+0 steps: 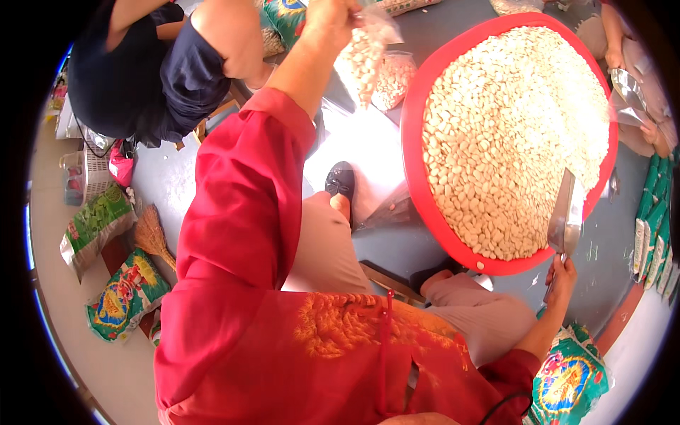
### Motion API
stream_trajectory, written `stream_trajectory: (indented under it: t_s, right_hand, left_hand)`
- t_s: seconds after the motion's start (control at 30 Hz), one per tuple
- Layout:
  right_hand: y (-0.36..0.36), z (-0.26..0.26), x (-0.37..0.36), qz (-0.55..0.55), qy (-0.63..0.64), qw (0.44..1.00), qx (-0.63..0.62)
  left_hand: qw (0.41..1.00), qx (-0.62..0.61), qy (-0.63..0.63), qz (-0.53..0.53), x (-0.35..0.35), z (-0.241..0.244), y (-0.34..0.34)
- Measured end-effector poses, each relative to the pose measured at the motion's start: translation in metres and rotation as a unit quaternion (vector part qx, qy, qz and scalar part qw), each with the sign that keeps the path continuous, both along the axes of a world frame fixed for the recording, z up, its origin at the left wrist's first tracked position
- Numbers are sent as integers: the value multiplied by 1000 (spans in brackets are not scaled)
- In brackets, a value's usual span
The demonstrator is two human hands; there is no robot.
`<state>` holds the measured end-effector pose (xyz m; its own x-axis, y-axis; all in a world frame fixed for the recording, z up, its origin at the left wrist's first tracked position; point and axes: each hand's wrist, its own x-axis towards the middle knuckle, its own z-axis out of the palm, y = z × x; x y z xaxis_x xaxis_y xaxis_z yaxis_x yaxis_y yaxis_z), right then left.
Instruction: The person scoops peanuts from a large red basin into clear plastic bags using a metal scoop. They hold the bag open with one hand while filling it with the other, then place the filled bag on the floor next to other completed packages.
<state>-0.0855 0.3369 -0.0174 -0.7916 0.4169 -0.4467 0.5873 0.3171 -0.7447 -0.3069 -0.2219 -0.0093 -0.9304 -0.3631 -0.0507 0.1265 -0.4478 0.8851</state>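
My left hand [332, 21], at the top of the head view, grips the upper part of a clear plastic bag [361, 66] of pale beans, which hangs over the floor left of a large red basin. My right hand [562, 276] is closed around the handle of a metal scoop [566, 215] at the lower right of the basin. The scoop's blade lies over the rim, its tip above the beans. The red basin [411, 138] is heaped with pale flat beans [489, 159], overexposed at the upper right. One bean lies on the rim.
A filled clear bag [394, 79] stands beside the basin. Another person's hands [648, 130] hold a metal scoop [627, 87] and a plastic bag at the right. A person in dark clothes [122, 79] sits upper left. Printed sacks [568, 377], a straw hand broom [151, 234] and stacked green packs [656, 212] lie around.
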Motion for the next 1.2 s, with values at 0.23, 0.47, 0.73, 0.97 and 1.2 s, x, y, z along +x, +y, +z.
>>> stream_trajectory:
  t_s: [0.23,0.47,0.73,0.97,1.2]
  right_hand:
    - [-3,-10,-7,5,-14,998,60]
    - [-11,-19,-25,12,-50,994,96]
    - [-24,-10,-33,26,-36,993,113]
    - [-8,-18,-28,11,-35,993,110]
    - [-3,-22,-28,17,-33,994,105]
  left_hand:
    - [994,-70,-71,54,-20,-126,-68]
    - [851,-457,-219,139,-6,-224,-97]
    - [694,-327,-622,-155,98,-268,-53]
    - [646,-408,-625,-158,105,-370,-48]
    - [481,-667,-546,-162,86,-470,-82]
